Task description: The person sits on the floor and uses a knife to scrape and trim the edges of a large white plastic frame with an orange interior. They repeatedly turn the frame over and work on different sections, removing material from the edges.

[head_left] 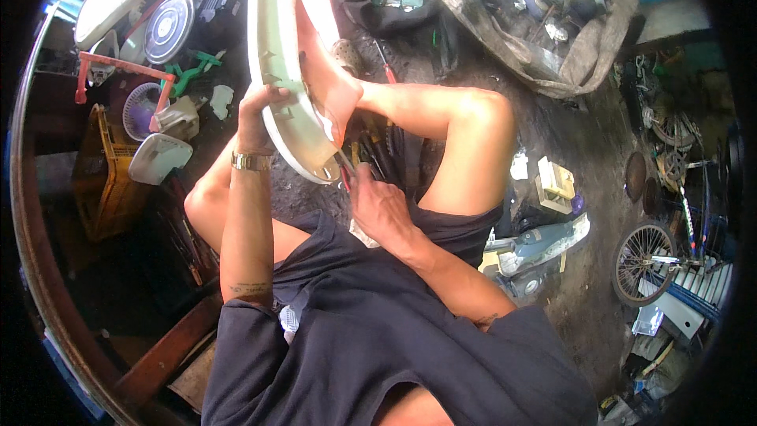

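My left hand [256,118] grips the edge of a long, curved plastic panel [277,39], pale green and white outside with a salmon-orange inner side. The panel stands tilted between my bare legs, its rounded end low near my lap. My right hand [380,203] is closed around a red-handled hand tool [344,177]. The tool's metal tip lies close to the panel's lower rim; the fingers hide much of it, so I cannot tell its exact kind. Behind the panel's lower end, several hand tools [372,150] lie on the ground between my legs.
A red-handled screwdriver [389,71] lies beyond my right leg. At left are a yellow crate [110,181], a round grey lid [169,28] and plastic scraps. A large dark sack [544,59] lies at far right. Plastic parts [544,244] and a spoked wheel [645,263] are at right.
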`<state>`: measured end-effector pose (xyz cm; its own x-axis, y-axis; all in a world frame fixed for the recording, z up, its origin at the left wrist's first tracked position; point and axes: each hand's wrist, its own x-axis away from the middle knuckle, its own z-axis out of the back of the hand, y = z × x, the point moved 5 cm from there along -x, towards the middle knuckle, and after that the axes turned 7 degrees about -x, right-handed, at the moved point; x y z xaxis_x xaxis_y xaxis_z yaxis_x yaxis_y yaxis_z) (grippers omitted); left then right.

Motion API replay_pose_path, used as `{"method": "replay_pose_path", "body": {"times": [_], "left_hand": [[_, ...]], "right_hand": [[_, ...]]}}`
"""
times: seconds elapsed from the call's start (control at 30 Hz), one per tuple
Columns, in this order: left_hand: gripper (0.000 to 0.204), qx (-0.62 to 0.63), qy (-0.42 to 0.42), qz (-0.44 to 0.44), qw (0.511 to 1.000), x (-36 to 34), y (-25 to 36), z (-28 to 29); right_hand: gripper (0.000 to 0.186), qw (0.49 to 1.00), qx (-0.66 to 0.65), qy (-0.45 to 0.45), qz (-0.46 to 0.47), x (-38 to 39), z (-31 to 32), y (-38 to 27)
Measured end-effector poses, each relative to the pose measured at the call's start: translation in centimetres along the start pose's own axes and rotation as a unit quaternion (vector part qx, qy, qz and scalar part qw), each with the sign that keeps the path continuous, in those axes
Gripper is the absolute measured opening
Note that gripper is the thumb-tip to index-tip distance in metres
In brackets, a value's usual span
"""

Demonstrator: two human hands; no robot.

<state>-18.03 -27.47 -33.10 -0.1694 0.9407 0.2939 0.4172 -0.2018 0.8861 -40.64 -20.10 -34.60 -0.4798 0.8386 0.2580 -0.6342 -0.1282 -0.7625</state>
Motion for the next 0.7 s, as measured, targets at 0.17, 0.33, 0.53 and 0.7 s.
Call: {"method": "replay_pose_path", "body": {"times": [0.17,0.33,0.53,0.7], "left_hand": [[0.056,0.005,0.014,-0.022,1.000,0.4,0.6,-0.1],[0.060,-0.014,0.019,-0.013,1.000,0.4,0.5,0.3],[0.062,0.020,0.004,-0.017,1.000,0.6,0.9,0.2],[0.055,0.069,0.031,-0.027,0.997,1.3,1.5,0.3]], "right_hand": [[0.020,0.998,0.046,0.004,0.032,-1.4,-1.1,-1.1],[0.022,0.996,0.071,-0.043,-0.013,-2.0,-2.6,-0.4],[0.022,0.994,0.064,-0.077,-0.045,-3.3,-2.9,-0.6],[0.026,0.988,0.092,-0.114,-0.040,-4.5,-3.1,-1.7]]}}
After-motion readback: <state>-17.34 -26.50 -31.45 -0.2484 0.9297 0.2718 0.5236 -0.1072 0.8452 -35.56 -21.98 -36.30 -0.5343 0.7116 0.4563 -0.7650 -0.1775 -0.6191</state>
